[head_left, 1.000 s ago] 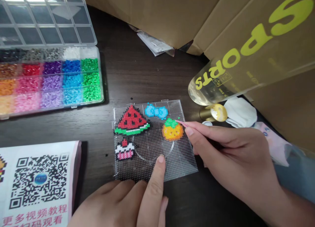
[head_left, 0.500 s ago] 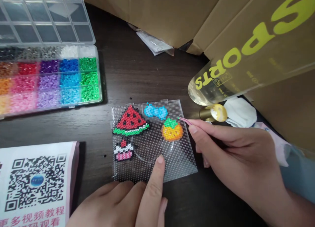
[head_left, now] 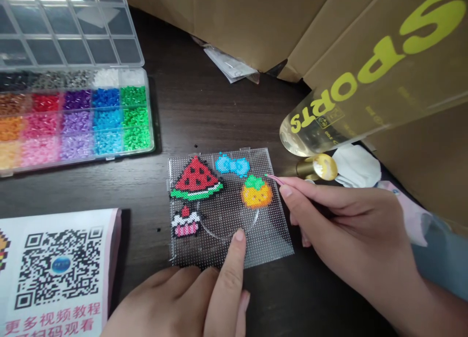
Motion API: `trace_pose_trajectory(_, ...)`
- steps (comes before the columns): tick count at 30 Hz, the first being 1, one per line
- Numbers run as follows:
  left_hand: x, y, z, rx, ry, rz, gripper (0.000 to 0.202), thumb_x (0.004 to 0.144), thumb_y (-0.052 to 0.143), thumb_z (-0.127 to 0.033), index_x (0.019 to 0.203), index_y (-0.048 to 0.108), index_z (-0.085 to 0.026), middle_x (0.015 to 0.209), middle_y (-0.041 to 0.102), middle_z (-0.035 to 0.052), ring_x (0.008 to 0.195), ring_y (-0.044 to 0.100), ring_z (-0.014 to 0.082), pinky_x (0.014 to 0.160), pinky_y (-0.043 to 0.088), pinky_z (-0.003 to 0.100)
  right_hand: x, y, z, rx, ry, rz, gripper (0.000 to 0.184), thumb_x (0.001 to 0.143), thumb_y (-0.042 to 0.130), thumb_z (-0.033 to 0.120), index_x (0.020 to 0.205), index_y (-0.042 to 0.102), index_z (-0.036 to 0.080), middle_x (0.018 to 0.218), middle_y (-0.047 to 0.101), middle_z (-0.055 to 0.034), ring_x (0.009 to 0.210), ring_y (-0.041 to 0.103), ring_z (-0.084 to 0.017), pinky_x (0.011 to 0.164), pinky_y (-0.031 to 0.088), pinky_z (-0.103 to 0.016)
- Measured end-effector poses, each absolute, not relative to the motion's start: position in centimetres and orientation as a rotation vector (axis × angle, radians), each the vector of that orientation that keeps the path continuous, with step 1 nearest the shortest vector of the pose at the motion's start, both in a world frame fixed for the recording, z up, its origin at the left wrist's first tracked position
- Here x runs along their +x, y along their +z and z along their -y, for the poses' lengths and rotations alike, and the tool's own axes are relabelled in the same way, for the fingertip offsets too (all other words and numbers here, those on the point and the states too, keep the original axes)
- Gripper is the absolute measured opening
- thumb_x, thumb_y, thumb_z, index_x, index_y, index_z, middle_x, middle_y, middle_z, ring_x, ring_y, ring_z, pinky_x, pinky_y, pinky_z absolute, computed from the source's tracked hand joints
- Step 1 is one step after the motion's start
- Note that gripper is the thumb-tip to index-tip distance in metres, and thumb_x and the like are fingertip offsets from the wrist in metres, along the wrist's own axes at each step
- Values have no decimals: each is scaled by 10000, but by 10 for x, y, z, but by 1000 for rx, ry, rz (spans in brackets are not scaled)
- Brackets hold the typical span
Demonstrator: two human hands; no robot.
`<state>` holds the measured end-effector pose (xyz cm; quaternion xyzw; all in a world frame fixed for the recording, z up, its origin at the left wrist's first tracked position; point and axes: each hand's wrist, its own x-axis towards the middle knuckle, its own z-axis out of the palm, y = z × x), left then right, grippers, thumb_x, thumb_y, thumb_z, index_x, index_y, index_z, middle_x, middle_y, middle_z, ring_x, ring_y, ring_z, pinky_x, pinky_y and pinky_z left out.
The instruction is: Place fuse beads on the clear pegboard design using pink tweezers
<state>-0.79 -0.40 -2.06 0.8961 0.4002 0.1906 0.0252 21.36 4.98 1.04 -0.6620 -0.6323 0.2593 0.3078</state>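
A clear pegboard (head_left: 219, 252) lies on the dark table, carrying fuse-bead figures: a watermelon slice (head_left: 196, 176), a blue bow (head_left: 233, 165), an orange fruit with green leaves (head_left: 257, 193) and a small pink-and-white cake (head_left: 185, 222). My right hand (head_left: 340, 230) pinches pink tweezers (head_left: 275, 179) over the board's right edge. A tiny green bead (head_left: 266, 176) shows at their tip, just right of the fruit's leaves. My left hand (head_left: 204, 298) rests at the front edge, its index finger stretched onto the board and the other fingers curled, holding nothing.
An open compartment box of coloured beads (head_left: 76, 118) stands at upper left. A printed sheet with a QR code (head_left: 60, 266) lies at lower left. A large bottle marked SPORTS (head_left: 351, 93) leans in at right before cardboard (head_left: 237, 20), near a gold-coloured object (head_left: 318, 167).
The bead box and printed sheet sit slightly farther right in view, as if the camera turned a little. Both hands and the tweezers hold nearly the same place.
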Motion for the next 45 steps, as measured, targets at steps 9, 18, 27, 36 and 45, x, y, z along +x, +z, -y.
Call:
trace_pose_trajectory(9,-6,-19,0,2783,595,-1198,360,1026,449,-132,1341,614,-74,595,647,-84,402,580,138,386,421,347,221,7,-43,-1740,752,1570,219,941,748,234,1069,875,359,555,673,71,400,522,-67,368,430,-187)
trace_pose_trajectory(18,-4,-20,1,2803,622,-1221,352,1036,428,-138,1329,608,-66,564,608,-100,379,549,135,375,412,348,222,8,-42,-1727,793,1569,243,936,758,236,1075,870,401,566,670,79,420,520,-58,384,446,-156)
trace_pose_trajectory(27,-5,-9,-6,2815,515,-1163,353,1027,450,-146,1337,592,-52,581,624,-96,405,595,135,379,456,327,222,10,-43,-1744,770,1606,236,934,749,233,1092,874,357,555,674,64,415,520,-77,373,441,-181)
trace_pose_trajectory(36,-6,-14,-2,2815,543,-1161,351,1034,450,-145,1337,596,-46,587,636,-91,407,596,129,402,460,321,222,9,-40,-1746,727,1566,223,934,757,233,1074,874,362,530,659,67,402,521,-69,375,432,-179)
trace_pose_trajectory(45,-10,-15,1,2810,557,-1167,352,1030,458,-152,1339,603,-64,579,631,-96,398,586,134,391,447,328,223,8,-38,-1734,691,1550,239,925,768,231,1085,869,377,535,633,69,409,498,-68,381,414,-199)
